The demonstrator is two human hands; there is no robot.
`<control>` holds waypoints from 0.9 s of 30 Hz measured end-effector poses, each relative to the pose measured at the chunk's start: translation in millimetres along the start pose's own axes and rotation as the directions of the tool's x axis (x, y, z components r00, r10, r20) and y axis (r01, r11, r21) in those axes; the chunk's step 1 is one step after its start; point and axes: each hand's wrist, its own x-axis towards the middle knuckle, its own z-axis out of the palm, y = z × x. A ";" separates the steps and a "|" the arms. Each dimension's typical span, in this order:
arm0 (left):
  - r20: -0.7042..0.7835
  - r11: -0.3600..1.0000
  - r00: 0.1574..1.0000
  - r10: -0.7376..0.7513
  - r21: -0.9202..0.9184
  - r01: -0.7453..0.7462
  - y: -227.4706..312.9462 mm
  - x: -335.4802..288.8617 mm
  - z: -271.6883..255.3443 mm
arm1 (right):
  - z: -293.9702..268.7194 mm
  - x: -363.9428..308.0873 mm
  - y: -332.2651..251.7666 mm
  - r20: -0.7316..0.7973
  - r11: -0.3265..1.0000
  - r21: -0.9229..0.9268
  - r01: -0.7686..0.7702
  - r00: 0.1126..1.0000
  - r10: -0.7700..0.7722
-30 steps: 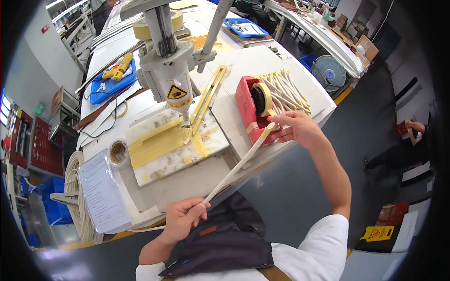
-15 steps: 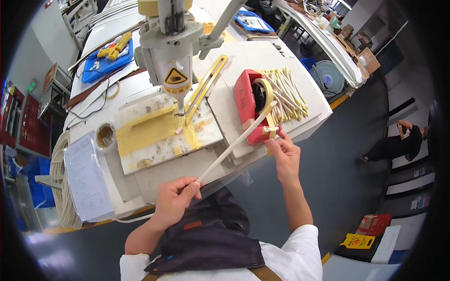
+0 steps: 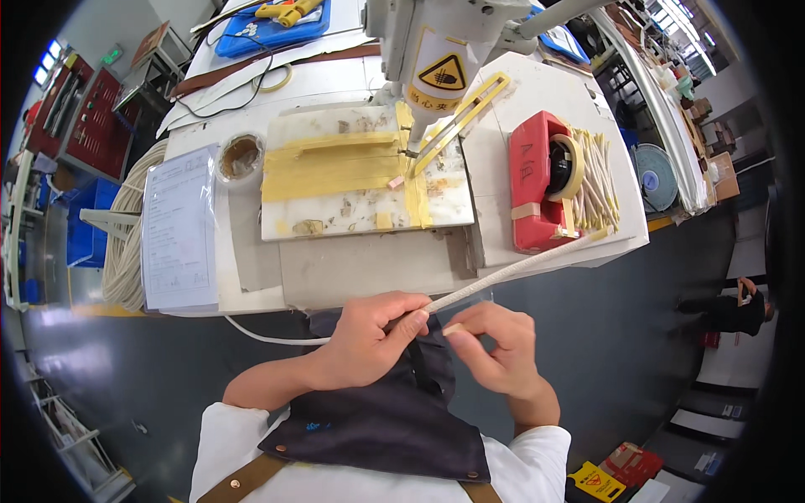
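A white braided cord (image 3: 503,275) runs from my left hand (image 3: 373,339) up to the right, its yellowish tip by the tape dispenser. My left hand is closed around it, and its tail droops leftward below the table edge. Close beside it, my right hand (image 3: 503,348) pinches a small pale strip of tape (image 3: 453,329) near the cord. The red tape dispenser (image 3: 527,189) holds a roll of masking tape (image 3: 573,172). Behind it lies a bundle of cut cords (image 3: 597,180) with yellow ends.
A press with a warning label (image 3: 436,75) stands over a taped white plate (image 3: 335,214). Left of it are a tape-lined cup (image 3: 241,157), a sheet of paper (image 3: 179,235) and a coil of cord (image 3: 124,243). Far off at right, a person (image 3: 729,312) stands.
My right hand has left the dispenser with a piece of tape and come back beside my left hand. The cord has swung lower to the right, and the view has shifted.
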 end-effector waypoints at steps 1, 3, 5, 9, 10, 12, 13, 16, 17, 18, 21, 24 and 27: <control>0.006 1.000 1.000 -0.016 0.024 0.016 1.5 -1.0 -0.3 | 5.6 2.0 2.6 0.019 0.999 0.031 -0.034 0.999 0.033; -0.019 0.995 0.998 0.054 0.085 -0.052 -1.8 -4.1 1.8 | 8.8 3.6 6.6 0.016 1.000 -0.004 -0.021 1.000 0.021; -0.052 0.984 0.991 0.125 0.135 -0.118 -3.9 -5.2 3.2 | 11.5 5.9 7.1 0.011 1.000 -0.010 -0.014 1.000 0.014; -0.077 0.951 0.966 0.247 0.212 -0.226 -7.8 -6.4 6.4 | 14.5 4.5 6.5 -0.015 0.998 -0.032 -0.047 0.999 0.046; -0.071 0.938 0.959 0.275 0.240 -0.251 -8.8 -6.4 6.7 | 14.8 4.0 7.3 -0.025 0.997 -0.050 -0.055 0.998 0.053; -0.085 0.921 0.945 0.316 0.267 -0.284 -10.0 -6.8 8.2 | 13.4 4.0 5.5 -0.020 0.996 -0.046 -0.081 0.997 0.081; -0.092 0.912 0.937 0.337 0.281 -0.300 -10.2 -6.9 8.8 | 12.5 4.1 4.8 -0.017 0.995 -0.044 -0.095 0.995 0.094; -0.098 0.901 0.925 0.367 0.284 -0.327 -10.2 -8.7 7.2 | 10.8 2.9 8.6 0.016 0.996 -0.054 -0.078 0.997 0.079; -0.093 0.909 0.928 0.362 0.256 -0.329 -9.7 -7.9 6.3 | 10.4 4.0 8.0 0.016 0.998 -0.062 -0.021 1.000 0.022; -0.090 0.918 0.932 0.352 0.225 -0.325 -10.0 -7.2 5.4 | 10.7 5.0 7.6 0.022 0.997 -0.068 0.030 0.999 -0.029; 0.084 0.977 0.991 -0.104 -0.179 0.118 -0.9 -0.1 -7.9 | 3.3 12.5 6.1 0.103 0.962 -0.171 0.214 0.975 -0.199; 0.167 0.881 0.954 -0.249 -0.371 0.295 -0.5 -1.2 -4.9 | -1.5 12.2 6.1 0.148 0.919 -0.268 0.289 0.955 -0.257; -0.084 0.964 0.962 0.258 0.080 -0.252 -0.2 -3.7 6.0 | -5.4 13.2 5.0 0.162 0.884 -0.361 0.297 0.953 -0.254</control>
